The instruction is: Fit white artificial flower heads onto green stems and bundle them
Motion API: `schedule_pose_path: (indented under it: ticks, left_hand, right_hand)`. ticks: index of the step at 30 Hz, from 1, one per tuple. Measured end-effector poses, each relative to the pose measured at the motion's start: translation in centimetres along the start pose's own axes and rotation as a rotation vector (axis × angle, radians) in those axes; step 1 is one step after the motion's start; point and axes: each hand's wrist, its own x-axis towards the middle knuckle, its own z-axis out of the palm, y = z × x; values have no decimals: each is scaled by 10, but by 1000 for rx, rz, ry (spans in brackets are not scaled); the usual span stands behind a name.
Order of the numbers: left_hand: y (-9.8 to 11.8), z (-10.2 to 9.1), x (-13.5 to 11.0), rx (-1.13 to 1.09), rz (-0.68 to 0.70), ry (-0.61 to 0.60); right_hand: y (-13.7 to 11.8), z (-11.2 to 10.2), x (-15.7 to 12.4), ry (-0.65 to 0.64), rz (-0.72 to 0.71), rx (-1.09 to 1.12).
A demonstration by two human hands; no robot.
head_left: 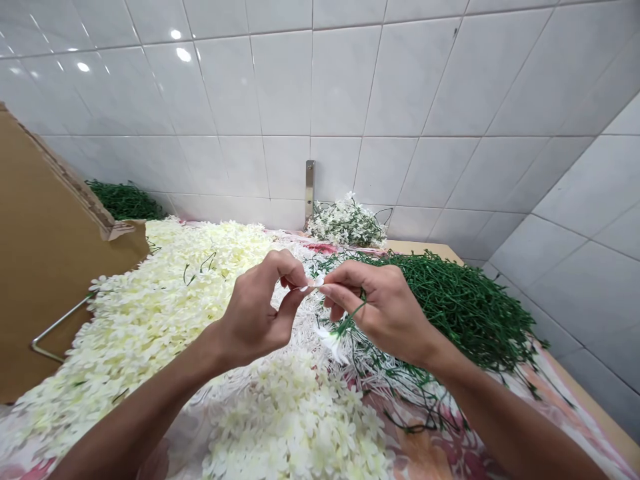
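My left hand [257, 310] and my right hand [383, 307] meet above the table, fingertips touching. Between thumb and forefinger my left hand pinches a small white flower piece [314, 283]. My right hand grips a thin green plastic stem [350, 317] with white blossoms [333, 341] hanging below it, and its fingertips press on the same white piece. Under both hands lies a wide heap of loose cream-white artificial flowers [165, 307].
A pile of green plastic stems [465, 307] lies at the right. Finished flower sprigs [347, 223] rest against the tiled wall behind. More green stems [125, 200] sit at the far left behind a cardboard sheet [45, 267]. A floral cloth [505, 407] covers the table.
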Motion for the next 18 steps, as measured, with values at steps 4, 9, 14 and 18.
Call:
schedule_pose_path:
  ticks: [4,9,14,18]
  left_hand:
    - [2,-1,0,5,-5,13]
    - [4,-6,-2,-27,-46,-30]
    - [3,-9,0,-73,-86,-112]
    - [3,-9,3,-51,-125,-160]
  right_hand:
    - [1,2,0,25,-73,-29]
    - [3,3,1,35,-162,-65]
    - [7,5,0,8,-185,-84]
    - [9,6,-1,3,-209,-150]
